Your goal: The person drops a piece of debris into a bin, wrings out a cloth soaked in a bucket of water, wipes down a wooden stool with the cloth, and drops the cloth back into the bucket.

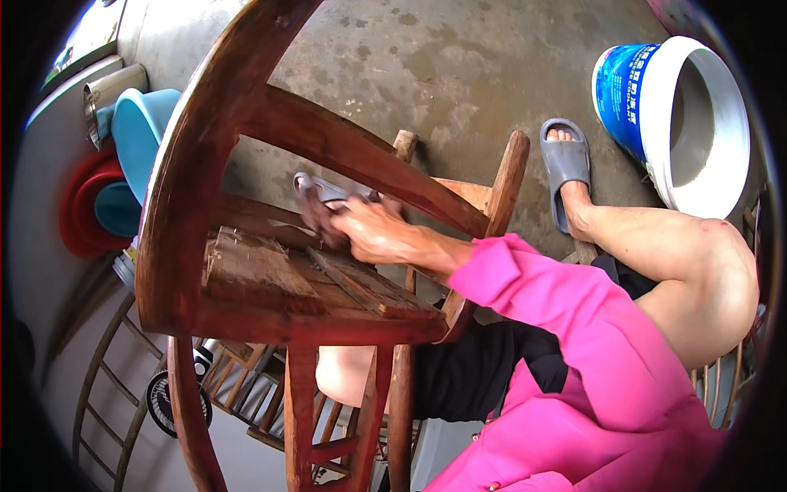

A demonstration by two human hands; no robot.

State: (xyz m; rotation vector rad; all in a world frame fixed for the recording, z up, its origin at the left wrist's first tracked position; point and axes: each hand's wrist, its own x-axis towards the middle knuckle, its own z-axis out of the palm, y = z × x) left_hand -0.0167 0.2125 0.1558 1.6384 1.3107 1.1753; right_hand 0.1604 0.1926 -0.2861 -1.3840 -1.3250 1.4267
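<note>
A reddish-brown wooden chair (320,327) stands tilted before me, with a thick curved rail (178,184) nearest the camera on the left. Loose-looking boards (258,264) with rough, worn faces lie within its frame. Inside that frame, my right hand (381,234) is closed on a dark brown cloth (324,224), blurred by motion. The cloth is close to the chair's inner boards; whether it touches them I cannot tell. A bright pink sleeve (553,295) is pushed back from the wrist. My left hand is out of view.
A white bucket (707,184) with a blue printed label stands right of my grey-sandalled foot (565,160). At left are a light-blue basin (132,135) and a red basin (80,215). Behind the chair stand a black fan (166,403) and a wooden ladder (101,393). The concrete floor (442,67) has damp spots.
</note>
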